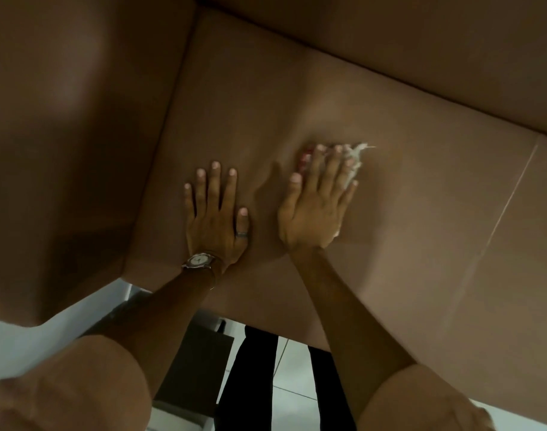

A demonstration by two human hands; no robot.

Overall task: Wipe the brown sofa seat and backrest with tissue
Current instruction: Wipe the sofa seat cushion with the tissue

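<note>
The brown sofa seat (297,98) fills most of the view, with the backrest (421,42) along the top right. My right hand (318,203) lies flat on the seat and presses a white tissue (357,157) under its fingers; frayed tissue sticks out past the fingertips and at the palm's edge. Something reddish (306,157) shows by the index finger. My left hand (216,216), with a ring and a wristwatch, rests flat on the seat beside it, fingers spread, holding nothing.
The sofa's padded armrest (64,135) rises at the left. A seam (499,225) divides the seat cushions at the right. Below the seat's front edge are light floor tiles (290,399), my dark trouser legs (250,384) and a dark box (200,353).
</note>
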